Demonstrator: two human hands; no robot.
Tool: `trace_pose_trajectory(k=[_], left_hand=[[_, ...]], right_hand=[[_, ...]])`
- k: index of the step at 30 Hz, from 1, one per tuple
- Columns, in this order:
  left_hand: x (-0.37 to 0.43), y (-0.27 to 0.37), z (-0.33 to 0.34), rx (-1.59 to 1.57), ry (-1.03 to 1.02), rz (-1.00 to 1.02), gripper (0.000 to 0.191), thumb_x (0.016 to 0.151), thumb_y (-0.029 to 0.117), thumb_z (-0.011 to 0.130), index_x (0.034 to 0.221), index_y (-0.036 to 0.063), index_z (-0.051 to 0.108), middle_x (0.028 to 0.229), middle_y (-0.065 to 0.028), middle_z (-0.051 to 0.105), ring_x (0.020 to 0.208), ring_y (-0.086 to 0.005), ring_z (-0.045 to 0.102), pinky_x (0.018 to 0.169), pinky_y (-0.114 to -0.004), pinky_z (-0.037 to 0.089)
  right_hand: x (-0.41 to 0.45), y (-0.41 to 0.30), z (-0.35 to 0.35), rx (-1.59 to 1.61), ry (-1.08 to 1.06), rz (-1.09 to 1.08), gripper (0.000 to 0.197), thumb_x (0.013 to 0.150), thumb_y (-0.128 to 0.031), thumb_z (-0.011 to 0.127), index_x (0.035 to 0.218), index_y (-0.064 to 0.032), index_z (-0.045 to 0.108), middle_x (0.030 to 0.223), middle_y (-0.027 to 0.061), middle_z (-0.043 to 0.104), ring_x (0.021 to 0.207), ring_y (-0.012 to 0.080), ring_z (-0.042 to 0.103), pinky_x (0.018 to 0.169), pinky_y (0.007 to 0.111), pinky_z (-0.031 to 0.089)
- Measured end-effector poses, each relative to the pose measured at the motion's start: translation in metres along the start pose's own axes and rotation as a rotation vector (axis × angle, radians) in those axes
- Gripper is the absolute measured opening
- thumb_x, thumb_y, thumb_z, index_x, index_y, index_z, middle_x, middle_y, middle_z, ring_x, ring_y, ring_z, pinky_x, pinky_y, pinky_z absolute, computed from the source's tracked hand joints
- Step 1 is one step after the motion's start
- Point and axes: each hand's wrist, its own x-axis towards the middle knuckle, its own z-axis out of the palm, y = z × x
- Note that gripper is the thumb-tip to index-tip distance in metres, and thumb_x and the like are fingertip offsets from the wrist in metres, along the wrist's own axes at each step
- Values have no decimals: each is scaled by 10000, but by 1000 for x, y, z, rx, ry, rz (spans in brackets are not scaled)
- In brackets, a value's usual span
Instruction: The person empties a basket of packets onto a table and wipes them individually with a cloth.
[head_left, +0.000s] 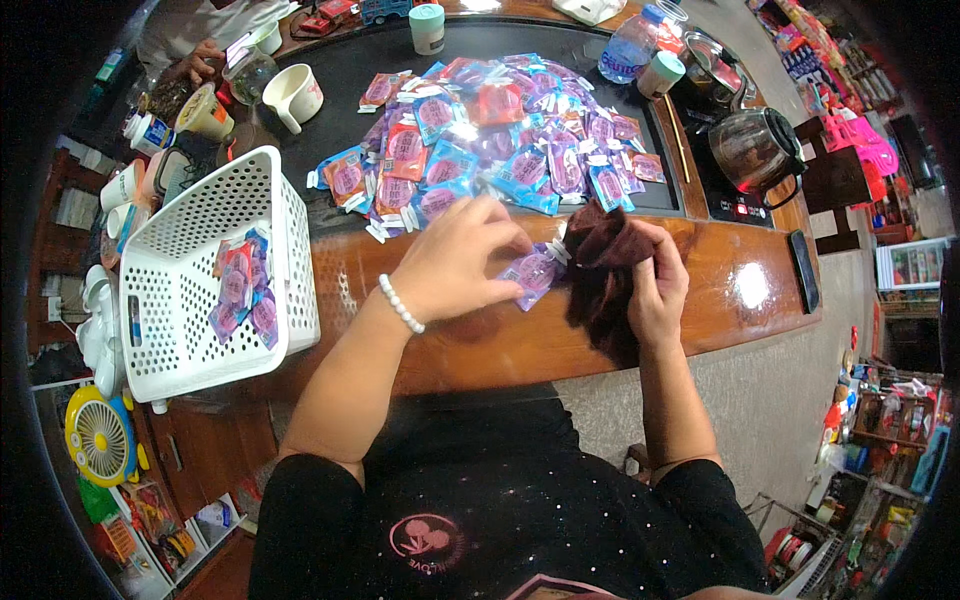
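My left hand (459, 259), with a white bead bracelet on its wrist, has its thumb on the edge of a purple sachet (537, 273) low over the wooden table edge. The curled fingers sit at the sachet's upper side; how they grip underneath is hidden. In my right hand (660, 289) is a bunched dark brown cloth (606, 238), hanging beside the sachet's white end piece. Beyond both hands lies a heap of purple, blue and orange sachets (495, 142). A white perforated plastic basket (296, 300) stands to the left with several sachets (244, 289) inside.
A black tray (330, 56) lies under the heap. Left of it stand a white mug (293, 97) and a glass jar (255, 75). At right are a glass kettle (754, 146), a water bottle (628, 49) and a phone (804, 271). Another person's hand (202, 61) shows at far left.
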Motion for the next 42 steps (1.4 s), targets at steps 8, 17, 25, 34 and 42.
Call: trace_pose_trajectory(k=[8,17,25,34,42], left_hand=[[-3,-15,0,-28,-45,11,406,677,119,816,1053,64,673,1083,-104,576,1048,-318,598,937,-408,495],[-1,-27,-2,-192,-17,92,365,717,49,700,1080,33,658,1078,-141,640,1064,-319,631,967,-394,516],[1,-28,8,-183,77,40,309,772,53,659,1080,35,672,1083,-161,652,1051,-337,647,936,-418,534],[-3,-10,17,0,226,-74,265,802,267,813,956,68,733,966,-115,675,936,-298,677,839,-407,544],[-4,5,24,121,147,-121,219,813,288,801,856,86,730,903,-84,700,903,-298,683,841,-430,521]], right_hand=[[-2,-44,23,-791,-708,-401,584,821,-198,736,1385,-115,610,1473,86,585,1404,305,514,1137,503,408],[-21,-48,47,-964,-572,-298,599,834,-172,656,1428,-199,587,1539,97,514,1464,353,426,1168,570,335],[-32,-46,46,-1104,-453,-95,631,928,-306,635,1519,-156,473,1616,145,400,1495,371,363,1134,647,342],[-33,-43,23,-978,-121,-71,558,856,-213,720,1400,-171,604,1510,173,476,1332,385,510,1028,503,444],[-39,-22,1,-989,-43,-29,457,847,-223,731,1297,-157,682,1262,131,601,1183,337,575,994,463,470]])
